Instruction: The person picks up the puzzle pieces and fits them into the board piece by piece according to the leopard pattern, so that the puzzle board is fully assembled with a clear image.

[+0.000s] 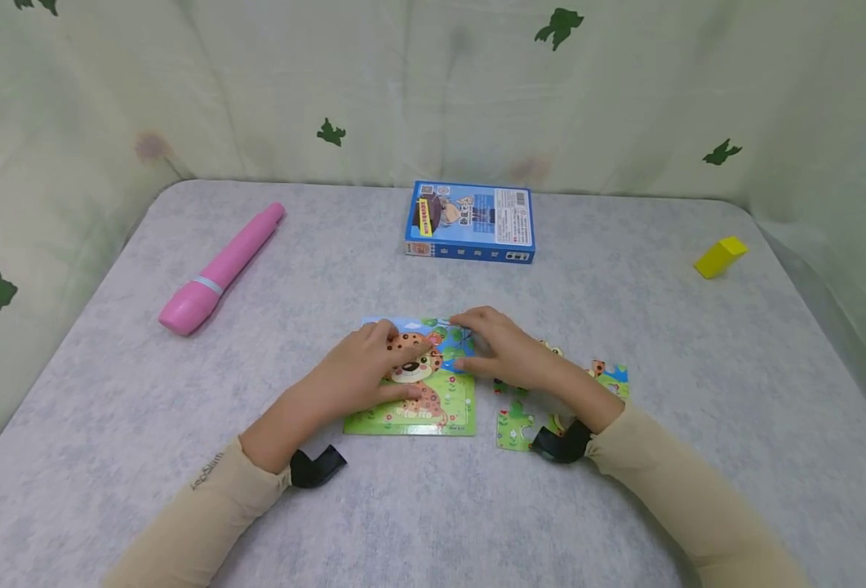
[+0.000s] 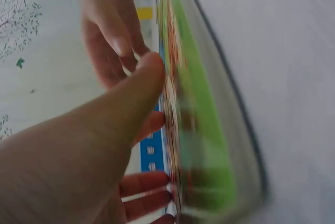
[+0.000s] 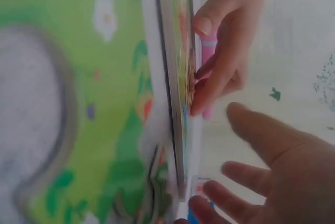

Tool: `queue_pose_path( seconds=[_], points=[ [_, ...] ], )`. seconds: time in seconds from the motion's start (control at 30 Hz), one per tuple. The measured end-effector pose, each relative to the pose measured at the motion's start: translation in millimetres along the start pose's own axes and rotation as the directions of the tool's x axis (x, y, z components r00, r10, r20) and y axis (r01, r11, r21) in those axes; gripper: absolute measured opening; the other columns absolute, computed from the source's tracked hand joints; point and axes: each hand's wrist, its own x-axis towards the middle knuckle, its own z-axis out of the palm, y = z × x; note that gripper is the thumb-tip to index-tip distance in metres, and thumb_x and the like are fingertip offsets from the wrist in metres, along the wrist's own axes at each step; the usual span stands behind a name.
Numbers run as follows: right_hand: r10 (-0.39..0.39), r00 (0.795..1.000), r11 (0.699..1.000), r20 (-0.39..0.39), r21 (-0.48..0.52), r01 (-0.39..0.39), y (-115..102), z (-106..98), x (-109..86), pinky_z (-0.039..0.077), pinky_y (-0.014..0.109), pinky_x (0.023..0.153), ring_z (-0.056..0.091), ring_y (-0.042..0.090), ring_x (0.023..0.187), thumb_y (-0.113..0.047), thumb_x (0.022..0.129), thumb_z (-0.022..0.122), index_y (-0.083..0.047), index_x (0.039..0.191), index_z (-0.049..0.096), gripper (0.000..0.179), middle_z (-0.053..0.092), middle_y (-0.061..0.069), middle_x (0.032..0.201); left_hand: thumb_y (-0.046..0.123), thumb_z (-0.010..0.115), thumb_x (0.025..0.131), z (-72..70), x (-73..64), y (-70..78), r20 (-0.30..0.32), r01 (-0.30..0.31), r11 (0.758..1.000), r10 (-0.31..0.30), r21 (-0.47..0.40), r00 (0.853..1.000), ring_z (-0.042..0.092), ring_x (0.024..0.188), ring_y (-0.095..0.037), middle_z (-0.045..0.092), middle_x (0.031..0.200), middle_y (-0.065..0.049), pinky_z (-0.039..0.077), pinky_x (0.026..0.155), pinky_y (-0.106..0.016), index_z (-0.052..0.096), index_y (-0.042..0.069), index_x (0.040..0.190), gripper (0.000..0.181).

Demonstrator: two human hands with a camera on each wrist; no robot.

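Pale grey table (image 1: 418,523): pink tapered object (image 1: 219,273), blue box (image 1: 469,222), yellow block (image 1: 719,258), leopard puzzle (image 1: 447,402), loose pieces (image 1: 510,431) beside it.

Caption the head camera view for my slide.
Hands at a leopard jigsaw puzzle, loose pieces beside it, blue box behind.

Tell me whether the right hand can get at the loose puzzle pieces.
Probably yes: the right hand looks empty and the loose puzzle pieces lie on the table beside it, though its own forearm hides some in the head view.
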Motion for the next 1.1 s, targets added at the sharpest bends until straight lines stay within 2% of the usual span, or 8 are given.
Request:
queue_pose_path(
  seconds=[0.13, 0.3, 0.4, 0.53, 0.73, 0.93, 1.1],
  points=[
    [-0.002, 0.997, 0.996, -0.072, 0.085, 0.008, -3.5, -6.2, -12.7, 0.034, 0.042, 0.095, 0.034, 0.022, 0.12, -0.034, 0.085, 0.062, -0.01, 0.138, 0.033, 0.065, 0.032, 0.007, 0.136, 0.055, 0.053, 0.082, 0.2, -8.3, -11.5, 0.008, 0.041, 0.989, -0.04, -0.141, 0.999, 0.043, 0.103, -0.023, 0.041, 0.121, -0.01, 0.038, 0.086, -0.039, 0.035, 0.024, 0.14, 0.068],
    [-0.028, 0.984, 0.991, -0.175, 0.124, 0.05, -6.1, -16.4, -32.5, 0.035, 0.044, 0.092, 0.036, 0.021, 0.117, -0.033, 0.084, 0.063, -0.014, 0.139, 0.031, 0.067, 0.033, 0.003, 0.135, 0.059, 0.052, 0.081, -0.8, -22.9, -21.2, 0.032, 0.122, 0.953, -0.118, -0.277, 0.992, 0.028, 0.123, -0.026, 0.028, 0.137, -0.01, 0.031, 0.097, -0.045, 0.021, 0.018, 0.144, 0.081],
    [-0.036, 0.974, 0.991, -0.224, 0.119, 0.064, -4.1, -19.4, -45.5, 0.036, 0.045, 0.092, 0.038, 0.021, 0.115, -0.03, 0.082, 0.065, -0.012, 0.138, 0.032, 0.067, 0.035, 0.005, 0.134, 0.058, 0.054, 0.08, -1.3, -30.3, -24.4, 0.028, 0.146, 0.94, -0.144, -0.308, 0.989, 0.022, 0.127, -0.028, 0.022, 0.141, -0.012, 0.028, 0.098, -0.047, 0.018, 0.015, 0.144, 0.085],
    [-0.034, 0.966, 0.993, -0.256, 0.1, 0.061, 4.1, -18.7, -61.8, 0.04, 0.045, 0.087, 0.04, 0.024, 0.113, -0.024, 0.081, 0.068, -0.007, 0.136, 0.035, 0.067, 0.037, 0.009, 0.133, 0.056, 0.055, 0.08, -0.9, -39.0, -27.6, 0.018, 0.154, 0.937, -0.157, -0.314, 0.987, 0.023, 0.127, -0.03, 0.023, 0.14, -0.015, 0.027, 0.099, -0.047, 0.018, 0.011, 0.144, 0.087],
    [0.005, 0.974, 0.995, -0.226, 0.098, 0.017, 20.5, -11.6, -75.2, 0.046, 0.04, 0.077, 0.045, 0.024, 0.106, -0.027, 0.08, 0.068, -0.005, 0.133, 0.038, 0.065, 0.041, 0.009, 0.129, 0.057, 0.056, 0.08, 2.9, -52.7, -32.5, 0.02, 0.183, 0.926, -0.187, -0.33, 0.982, 0.023, 0.127, -0.03, 0.026, 0.139, -0.015, 0.024, 0.1, -0.046, 0.02, 0.006, 0.143, 0.088],
    [0.083, 0.985, 0.991, -0.15, 0.121, -0.065, 32.4, -4.1, -79.9, 0.044, 0.039, 0.079, 0.046, 0.019, 0.104, -0.036, 0.079, 0.066, -0.01, 0.132, 0.041, 0.064, 0.043, 0.004, 0.128, 0.052, 0.06, 0.079, 8.2, -60.1, -36.3, -0.004, 0.139, 0.919, -0.152, -0.37, 0.988, 0.022, 0.127, -0.031, 0.027, 0.14, -0.014, 0.022, 0.1, -0.048, 0.026, 0.004, 0.141, 0.085],
    [0.094, 0.986, 0.994, -0.136, 0.062, -0.087, 39.5, 1.2, -78.7, 0.037, 0.043, 0.091, 0.041, 0.021, 0.115, -0.037, 0.079, 0.066, -0.012, 0.129, 0.046, 0.059, 0.044, 0.003, 0.129, 0.049, 0.064, 0.078, 10.9, -61.5, -38.5, -0.028, 0.103, 0.917, -0.123, -0.385, 0.992, 0.02, 0.128, -0.031, 0.025, 0.141, -0.012, 0.022, 0.099, -0.05, 0.029, 0.005, 0.14, 0.084]
  ],
)
